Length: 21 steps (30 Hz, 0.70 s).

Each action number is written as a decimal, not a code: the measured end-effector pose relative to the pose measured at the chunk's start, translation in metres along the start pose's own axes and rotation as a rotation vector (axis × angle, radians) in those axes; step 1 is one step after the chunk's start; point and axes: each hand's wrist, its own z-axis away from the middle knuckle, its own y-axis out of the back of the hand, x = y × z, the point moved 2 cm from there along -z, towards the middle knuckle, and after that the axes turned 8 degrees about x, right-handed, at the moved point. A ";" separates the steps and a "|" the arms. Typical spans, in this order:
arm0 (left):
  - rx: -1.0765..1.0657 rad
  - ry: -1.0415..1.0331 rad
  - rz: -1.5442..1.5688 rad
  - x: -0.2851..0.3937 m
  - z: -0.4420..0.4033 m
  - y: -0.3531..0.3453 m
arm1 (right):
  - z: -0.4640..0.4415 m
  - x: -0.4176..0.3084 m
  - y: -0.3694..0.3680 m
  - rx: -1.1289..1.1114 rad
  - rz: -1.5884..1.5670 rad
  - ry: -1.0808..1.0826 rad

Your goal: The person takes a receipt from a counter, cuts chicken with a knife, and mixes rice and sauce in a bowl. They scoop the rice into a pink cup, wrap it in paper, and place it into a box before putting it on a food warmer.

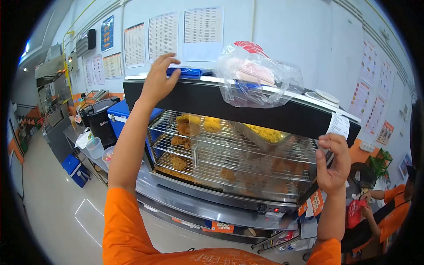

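My left hand [161,79] reaches up over the top front edge of a heated display cabinet [229,104], thumb and fingers apart, close beside a flat blue packet [187,72]. Whether it touches the packet I cannot make out. My right hand [334,165] is raised by the cabinet's right end, just below a hanging paper receipt [339,124]. Its fingers are bent, with a gap between them and the thumb. Behind the glass, fried pieces [177,162] lie on wire racks, and a metal tray [254,140] holds yellow food [267,133].
A clear plastic bag [256,95] drapes over the cabinet's front edge. To the left are a blue cooler box [121,115], a black container [100,121] and plastic cups [94,148]. At the right, a person in orange [391,216] handles a red bag [355,213].
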 end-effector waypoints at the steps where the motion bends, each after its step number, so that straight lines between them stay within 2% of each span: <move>1: -0.116 0.185 0.106 -0.004 0.002 -0.004 | 0.004 0.001 0.001 -0.006 -0.011 -0.018; 2: -0.108 0.183 0.100 -0.007 0.001 -0.003 | 0.007 0.002 0.004 -0.003 -0.014 -0.010; 4: -0.309 0.301 0.277 -0.006 -0.001 -0.001 | 0.014 0.005 0.007 -0.039 0.009 -0.066; 5: -0.272 0.199 0.196 -0.008 0.001 0.000 | 0.016 0.006 0.006 -0.044 0.012 -0.078; 12: -0.233 0.070 0.103 -0.009 0.000 0.020 | 0.021 0.007 -0.002 -0.061 0.015 -0.113; 14: -0.222 -0.060 0.082 -0.009 0.002 0.021 | 0.020 0.005 -0.010 -0.074 0.021 -0.098; 21: -0.202 -0.088 0.028 -0.009 0.013 0.026 | 0.014 -0.002 -0.025 -0.102 -0.024 -0.063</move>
